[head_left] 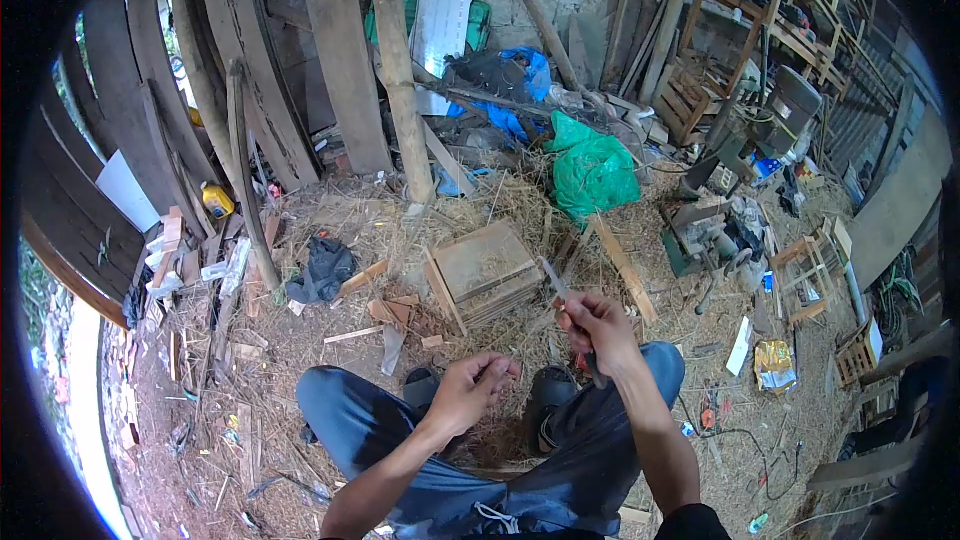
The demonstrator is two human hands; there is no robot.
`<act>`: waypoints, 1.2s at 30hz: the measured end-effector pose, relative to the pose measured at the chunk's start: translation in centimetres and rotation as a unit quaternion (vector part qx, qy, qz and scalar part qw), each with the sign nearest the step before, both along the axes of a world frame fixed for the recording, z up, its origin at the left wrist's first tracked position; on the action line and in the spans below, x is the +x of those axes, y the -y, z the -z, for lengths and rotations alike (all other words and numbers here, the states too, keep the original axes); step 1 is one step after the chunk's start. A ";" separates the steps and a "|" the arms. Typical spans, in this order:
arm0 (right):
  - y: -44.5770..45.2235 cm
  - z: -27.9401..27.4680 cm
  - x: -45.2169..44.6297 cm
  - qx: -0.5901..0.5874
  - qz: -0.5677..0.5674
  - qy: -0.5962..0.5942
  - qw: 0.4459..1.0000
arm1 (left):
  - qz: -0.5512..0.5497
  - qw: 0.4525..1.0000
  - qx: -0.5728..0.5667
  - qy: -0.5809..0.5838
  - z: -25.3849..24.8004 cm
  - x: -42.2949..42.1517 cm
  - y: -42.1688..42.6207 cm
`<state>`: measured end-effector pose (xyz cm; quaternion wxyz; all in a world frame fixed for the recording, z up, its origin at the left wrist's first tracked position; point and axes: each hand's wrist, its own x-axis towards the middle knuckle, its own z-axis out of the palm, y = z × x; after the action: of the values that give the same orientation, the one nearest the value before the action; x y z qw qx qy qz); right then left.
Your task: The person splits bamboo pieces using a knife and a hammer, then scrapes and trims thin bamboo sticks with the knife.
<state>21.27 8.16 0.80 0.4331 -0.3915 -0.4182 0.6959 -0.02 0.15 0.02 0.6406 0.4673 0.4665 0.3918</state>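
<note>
My right hand [603,333] is closed around a knife [552,276], its pale blade pointing up and away to the left. The dark end below that hand looks like the handle. My left hand [474,388] hovers over my knees with its fingers curled together; whatever is between the fingertips, if anything, is too small to make out. The two hands are apart. Just beyond them, a wooden box-like piece made of slats [488,270] rests on the straw-covered ground.
A green plastic sack [590,168] lies behind the wooden piece. A plank [626,270] leans at its right. Dark cloth [323,270] and wood scraps lie to the left. A gold packet [775,366] and a small wooden frame [800,282] are at the right.
</note>
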 end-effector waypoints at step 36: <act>-5.4 2.2 -11.5 0.178 -0.025 0.192 0.965 | -0.224 0.970 0.091 0.018 -1.2 -9.3 -10.1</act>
<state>9.73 13.57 -1.41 0.3900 -0.4239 -0.6203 0.5323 -9.31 10.26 1.26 0.4995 0.3997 0.5104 0.5747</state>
